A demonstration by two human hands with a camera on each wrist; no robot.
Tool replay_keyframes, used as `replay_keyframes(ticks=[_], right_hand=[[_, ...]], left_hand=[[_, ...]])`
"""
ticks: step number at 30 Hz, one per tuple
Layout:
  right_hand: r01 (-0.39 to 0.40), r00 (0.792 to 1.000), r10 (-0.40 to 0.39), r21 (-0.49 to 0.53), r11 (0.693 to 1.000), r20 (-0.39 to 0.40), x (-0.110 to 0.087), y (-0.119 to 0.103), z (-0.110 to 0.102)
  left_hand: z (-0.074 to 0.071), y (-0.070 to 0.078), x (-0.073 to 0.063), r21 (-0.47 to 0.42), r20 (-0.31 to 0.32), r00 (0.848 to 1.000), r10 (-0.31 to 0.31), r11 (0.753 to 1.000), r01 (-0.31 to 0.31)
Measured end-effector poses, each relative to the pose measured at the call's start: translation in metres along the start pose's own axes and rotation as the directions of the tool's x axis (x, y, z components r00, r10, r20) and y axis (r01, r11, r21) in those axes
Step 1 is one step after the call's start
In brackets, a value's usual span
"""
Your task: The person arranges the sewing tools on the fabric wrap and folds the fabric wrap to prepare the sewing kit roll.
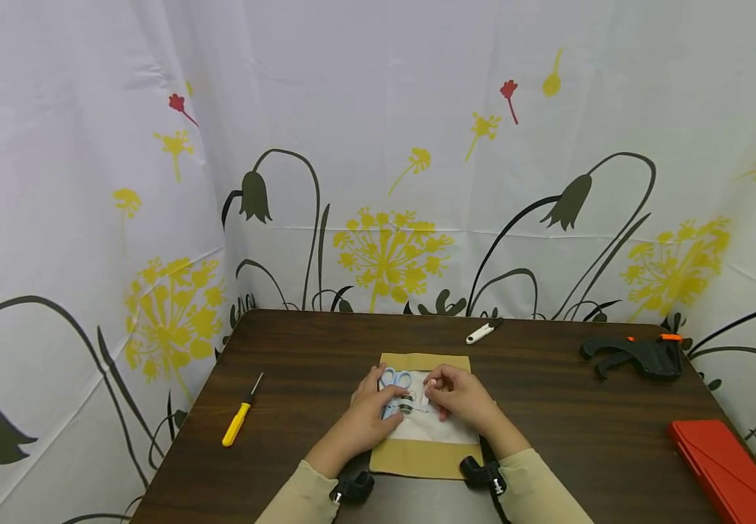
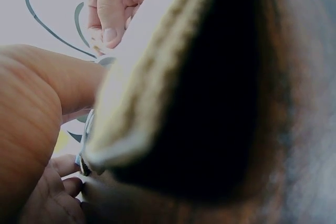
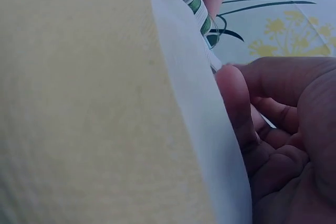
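A tan fabric pouch with a white lining lies unfolded at the front of the table. My left hand grips its left edge, thumb on the front and fingers behind. Under that thumb are light blue scissors and thread spools. The right wrist view shows one spool wound with green thread. Over the right half of the lining, my right hand pinches a small pale item between thumb and forefinger; its kind cannot be made out. The other right fingers are curled.
A yellow-handled screwdriver lies to the left. Behind the pouch is a small white tool with a black end. A black clamp and a red case are on the right. A patterned curtain hangs behind the table.
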State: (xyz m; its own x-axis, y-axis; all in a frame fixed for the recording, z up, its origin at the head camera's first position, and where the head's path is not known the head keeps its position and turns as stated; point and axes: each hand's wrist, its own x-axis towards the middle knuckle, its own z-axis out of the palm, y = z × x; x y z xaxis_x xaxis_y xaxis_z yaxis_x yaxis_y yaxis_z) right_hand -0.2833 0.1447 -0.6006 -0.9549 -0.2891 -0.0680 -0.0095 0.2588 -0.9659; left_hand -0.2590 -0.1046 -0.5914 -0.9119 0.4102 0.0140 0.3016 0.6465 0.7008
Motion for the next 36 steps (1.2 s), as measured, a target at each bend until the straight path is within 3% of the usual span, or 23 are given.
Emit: replay_keyframes(ticks=[19,36], right_hand=[[0.032,0.997,-0.023,-0.122,0.992,0.071,0.0005,0.0024,-0.0001],[0.002,1.000,-0.001,-0.063,0.998,0.026,-0.0007,-0.0027,-0.0006]], left_hand=[[-0.0001,-0.0007,-0.0002,0.015,0.008,1.000,-0.006,1.000,0.006],[0.0001,0.0001,0.0009,0.019,0.008,1.000,-0.003,1.000,0.003]])
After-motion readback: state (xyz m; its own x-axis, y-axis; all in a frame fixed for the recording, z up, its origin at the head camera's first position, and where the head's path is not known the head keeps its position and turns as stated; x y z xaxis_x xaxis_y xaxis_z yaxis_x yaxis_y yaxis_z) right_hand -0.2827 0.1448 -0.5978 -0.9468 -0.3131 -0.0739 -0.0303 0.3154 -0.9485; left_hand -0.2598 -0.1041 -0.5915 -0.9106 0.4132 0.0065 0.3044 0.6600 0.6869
